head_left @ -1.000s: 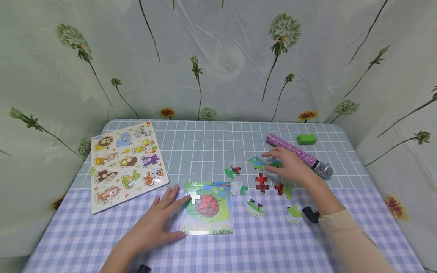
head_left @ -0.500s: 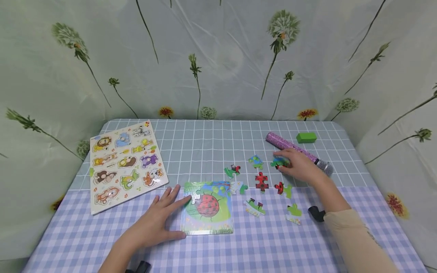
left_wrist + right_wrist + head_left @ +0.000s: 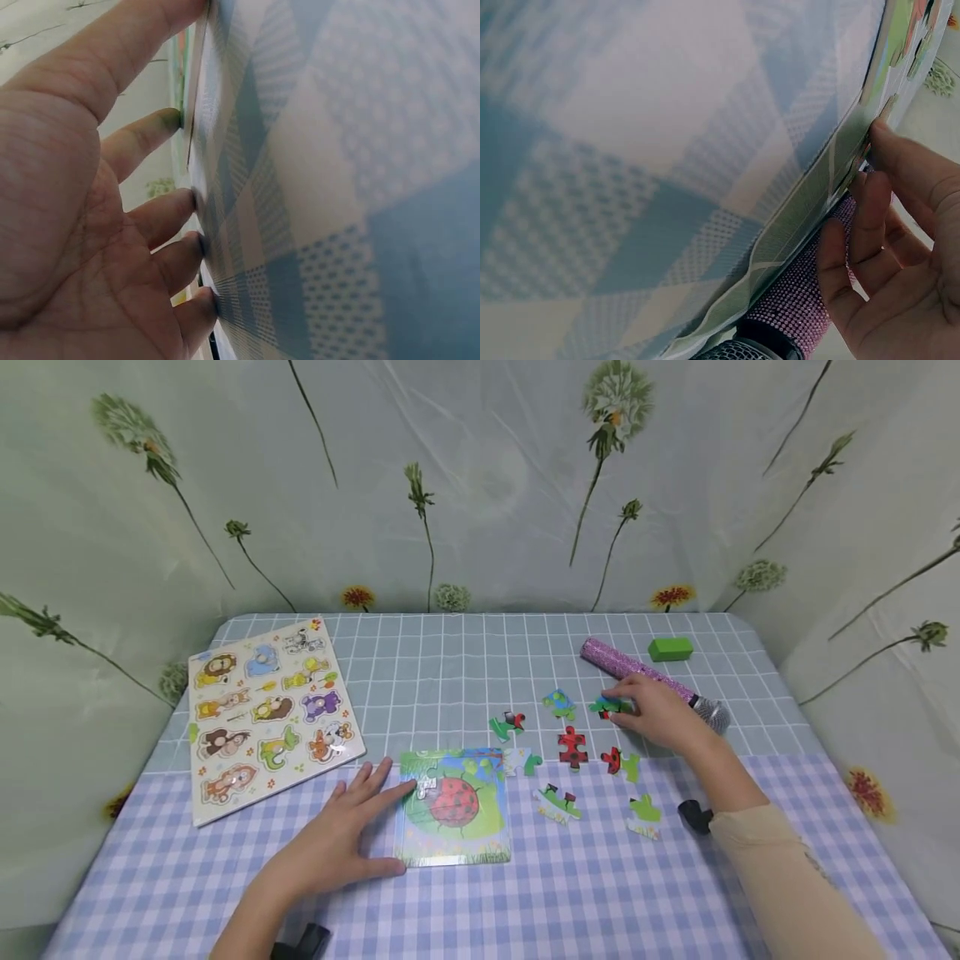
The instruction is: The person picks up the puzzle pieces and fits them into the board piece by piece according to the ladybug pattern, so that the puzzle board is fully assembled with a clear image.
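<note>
A square ladybug puzzle board lies flat on the cloth, a notched puzzle piece shape showing at its upper left. My left hand rests spread beside it, with index finger and thumb touching the left edge. In the left wrist view the fingers are extended, tips on the cloth and board. Right of the board, my right hand pinches a blue-green puzzle piece between thumb and finger, still at the table. Its other fingers curl in the right wrist view. Several loose pieces, including a red spotted puzzle piece, lie nearby.
A glittery pink microphone lies just behind my right hand, with a green block beyond it. An animal peg puzzle sits at the left. A floral curtain hangs behind the table.
My right hand has moved right from beside the blue piece to the blue-green piece, and its thumb and finger have closed on it. The left hand has stayed at the board.
</note>
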The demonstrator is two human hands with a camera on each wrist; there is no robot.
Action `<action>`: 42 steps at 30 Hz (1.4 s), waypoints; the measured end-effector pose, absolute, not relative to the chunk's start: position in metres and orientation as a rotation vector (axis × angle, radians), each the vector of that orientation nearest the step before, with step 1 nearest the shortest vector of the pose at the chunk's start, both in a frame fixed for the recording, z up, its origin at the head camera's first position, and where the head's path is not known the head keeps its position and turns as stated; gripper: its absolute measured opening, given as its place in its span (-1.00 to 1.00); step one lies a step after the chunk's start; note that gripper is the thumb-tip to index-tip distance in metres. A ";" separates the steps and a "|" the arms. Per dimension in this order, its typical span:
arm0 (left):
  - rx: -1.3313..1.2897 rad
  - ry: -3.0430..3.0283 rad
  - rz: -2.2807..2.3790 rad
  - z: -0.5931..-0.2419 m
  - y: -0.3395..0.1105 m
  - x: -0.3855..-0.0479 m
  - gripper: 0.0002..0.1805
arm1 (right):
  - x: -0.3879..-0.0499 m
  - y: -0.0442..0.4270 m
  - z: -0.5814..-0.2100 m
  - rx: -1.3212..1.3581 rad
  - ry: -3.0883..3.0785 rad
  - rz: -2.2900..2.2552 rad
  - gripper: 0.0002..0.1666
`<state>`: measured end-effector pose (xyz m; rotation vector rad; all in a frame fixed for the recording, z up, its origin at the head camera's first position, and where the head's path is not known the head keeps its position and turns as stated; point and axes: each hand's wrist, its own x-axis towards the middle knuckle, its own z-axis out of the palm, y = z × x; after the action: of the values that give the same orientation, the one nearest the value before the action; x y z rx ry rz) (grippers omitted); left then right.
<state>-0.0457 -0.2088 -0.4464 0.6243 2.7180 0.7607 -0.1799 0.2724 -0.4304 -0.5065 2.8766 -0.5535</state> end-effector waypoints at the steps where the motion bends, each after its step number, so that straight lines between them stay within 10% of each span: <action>1: 0.625 2.715 0.761 -0.446 -0.208 -0.047 0.07 | -0.180 0.273 -0.428 -0.509 2.881 -0.542 -0.51; 42: 0.607 2.714 0.745 -0.447 -0.209 -0.049 0.09 | -0.189 0.288 -0.428 -0.711 2.873 -0.332 -0.45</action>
<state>-0.0487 -0.2087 -0.4471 0.6072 2.7141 0.7446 -0.1888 0.2876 -0.4281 -0.7115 2.8729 -0.3324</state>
